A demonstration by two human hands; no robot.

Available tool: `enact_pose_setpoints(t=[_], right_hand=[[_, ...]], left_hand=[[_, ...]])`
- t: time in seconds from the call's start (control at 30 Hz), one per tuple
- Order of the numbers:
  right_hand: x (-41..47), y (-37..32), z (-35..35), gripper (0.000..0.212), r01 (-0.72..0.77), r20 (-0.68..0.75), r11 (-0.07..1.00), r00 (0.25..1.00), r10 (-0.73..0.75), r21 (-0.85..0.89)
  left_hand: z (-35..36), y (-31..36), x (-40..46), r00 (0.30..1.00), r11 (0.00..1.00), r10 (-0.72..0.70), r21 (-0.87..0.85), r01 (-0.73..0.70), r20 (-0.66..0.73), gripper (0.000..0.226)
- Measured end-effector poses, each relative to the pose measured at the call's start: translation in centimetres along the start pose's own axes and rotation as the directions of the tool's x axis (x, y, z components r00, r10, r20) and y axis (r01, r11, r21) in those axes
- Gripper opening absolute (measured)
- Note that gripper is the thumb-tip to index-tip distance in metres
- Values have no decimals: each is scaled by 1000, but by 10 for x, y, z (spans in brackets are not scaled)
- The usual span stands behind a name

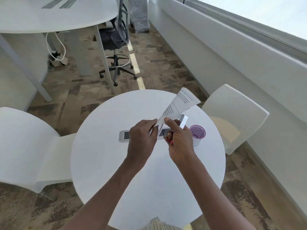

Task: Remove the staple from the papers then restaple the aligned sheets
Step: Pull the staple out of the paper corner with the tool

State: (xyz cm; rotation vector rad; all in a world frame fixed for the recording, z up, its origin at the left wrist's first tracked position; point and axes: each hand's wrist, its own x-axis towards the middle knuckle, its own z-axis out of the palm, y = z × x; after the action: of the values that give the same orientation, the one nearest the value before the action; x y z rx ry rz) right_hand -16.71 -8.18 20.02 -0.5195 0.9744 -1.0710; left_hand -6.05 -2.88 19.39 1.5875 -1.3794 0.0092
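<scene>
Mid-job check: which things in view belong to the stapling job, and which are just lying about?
In the job:
- papers, pinched at a corner by left hand and right hand
- metal stapler, in the right hand's grip

Lying about:
- cup with purple lid
- power panel set in the round table
- white chairs

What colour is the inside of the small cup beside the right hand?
Purple inside the cup, white outside; head view.

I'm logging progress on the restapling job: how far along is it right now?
Nothing looks finished yet. In hand: the left hand and right hand both pinch one corner of the printed papers, held above the round table; the right hand also holds a metal tool, partly hidden. Whether the staple is out cannot be seen. Left: aligning and restapling.
</scene>
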Motion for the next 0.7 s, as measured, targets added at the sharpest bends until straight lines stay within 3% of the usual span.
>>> enact_pose_setpoints(t=[0.2,0.3,0.4,0.53,0.63,0.7], right_hand=[[-4,-7,-1,22,112,118,981,988,-94,-157],[-5,-8,-6,31,146,103,961,987,-125,-233],[-6,-8,-13,32,190,96,924,981,-168,-332],[-7,-7,-25,10,390,204,671,917,-342,-631],[-7,-7,-31,16,513,299,500,843,-448,-697],[-10,-7,-32,22,568,341,449,802,-491,-689]], left_hand=[[0,-2,6,998,998,-56,-7,56,-24,20],[1,-6,12,983,983,-182,-36,182,-1,42],[1,-10,16,939,938,-334,-65,339,79,44],[-2,-3,19,868,864,-466,-125,489,172,41],[-5,4,18,833,823,-505,-167,543,226,36],[-8,9,18,814,792,-524,-210,574,250,34]])
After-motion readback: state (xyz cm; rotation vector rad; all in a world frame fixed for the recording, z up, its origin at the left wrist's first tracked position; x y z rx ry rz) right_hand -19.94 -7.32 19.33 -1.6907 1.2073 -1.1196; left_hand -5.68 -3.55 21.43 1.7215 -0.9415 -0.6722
